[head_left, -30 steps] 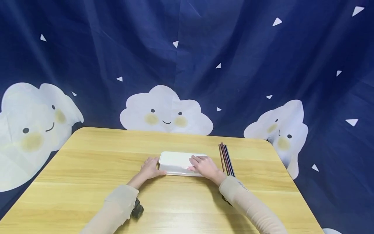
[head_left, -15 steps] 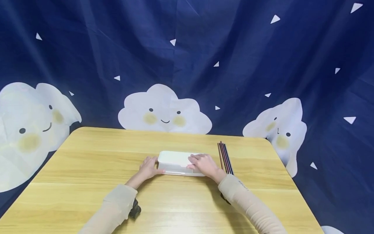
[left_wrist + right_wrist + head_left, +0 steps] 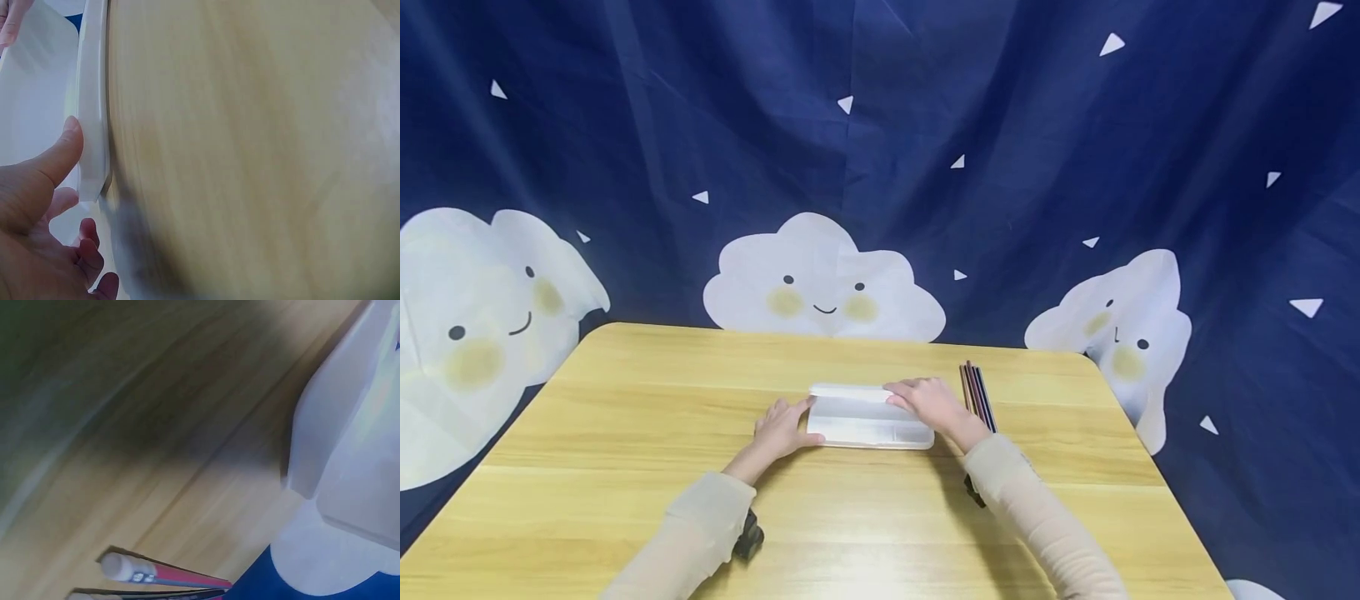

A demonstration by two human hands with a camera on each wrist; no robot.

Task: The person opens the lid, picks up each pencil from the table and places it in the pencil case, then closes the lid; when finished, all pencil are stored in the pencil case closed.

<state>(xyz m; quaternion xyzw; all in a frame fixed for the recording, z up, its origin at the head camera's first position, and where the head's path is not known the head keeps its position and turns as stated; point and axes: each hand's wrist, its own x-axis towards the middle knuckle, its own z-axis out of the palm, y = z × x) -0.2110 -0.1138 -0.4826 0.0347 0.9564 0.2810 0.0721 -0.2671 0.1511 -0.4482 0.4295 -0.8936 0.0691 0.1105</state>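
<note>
A white pencil case (image 3: 853, 432) lies lengthwise on the table, its hinged lid (image 3: 850, 391) raised at the back and the inside showing. My left hand (image 3: 777, 429) holds the left end. In the left wrist view the thumb (image 3: 70, 134) presses on the front rim (image 3: 92, 94) while the fingers bend around the end. My right hand (image 3: 932, 402) grips the front edge of the lid near its right end. Only the case's end (image 3: 331, 419) shows in the right wrist view, with that hand out of frame.
Several dark pencils (image 3: 976, 392) lie side by side just right of the case, partly behind the right wrist. One pencil (image 3: 181, 575) with a white end shows in the right wrist view. A blue curtain (image 3: 985, 100) with clouds hangs behind the wooden table (image 3: 647, 400).
The lid has swung up and back under my right hand, which moved slightly up and away. The inside of the case now shows. My left hand stays at the left end.
</note>
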